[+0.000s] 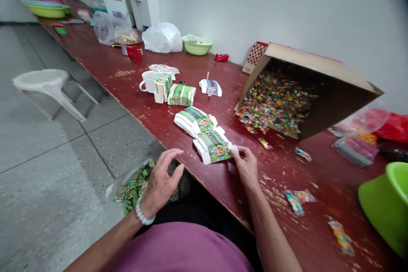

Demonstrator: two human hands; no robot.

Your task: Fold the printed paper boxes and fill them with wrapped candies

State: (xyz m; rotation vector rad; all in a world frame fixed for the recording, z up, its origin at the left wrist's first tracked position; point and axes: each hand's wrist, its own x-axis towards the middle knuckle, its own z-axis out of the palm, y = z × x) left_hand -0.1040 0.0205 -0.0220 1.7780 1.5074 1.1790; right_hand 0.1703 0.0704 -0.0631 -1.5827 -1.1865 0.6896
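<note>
My right hand (247, 165) pinches the white flap at the right end of a flat green printed carton (213, 146) on the table. Its flaps overlap a fanned stack of similar flat cartons (190, 120) just behind. My left hand (164, 180), wearing a white bead bracelet (144, 213), hovers by the table's front edge, holding nothing, thumb and fingers apart. Beneath it, a bag of small green packets (135, 187) sits below the tabletop, partly hidden by the hand. Farther back are two banded bundles of green cartons, one lying (181, 94) and one upright (163, 87).
A tipped cardboard box (338, 80) spills small candy packs (270, 102) to the right. Loose packs (293, 202) and a lime-green tub (385, 204) are nearer me. Beyond the bundles stand a white mug (148, 81) and a pale green basin (196, 46). A white stool (47, 83) is left.
</note>
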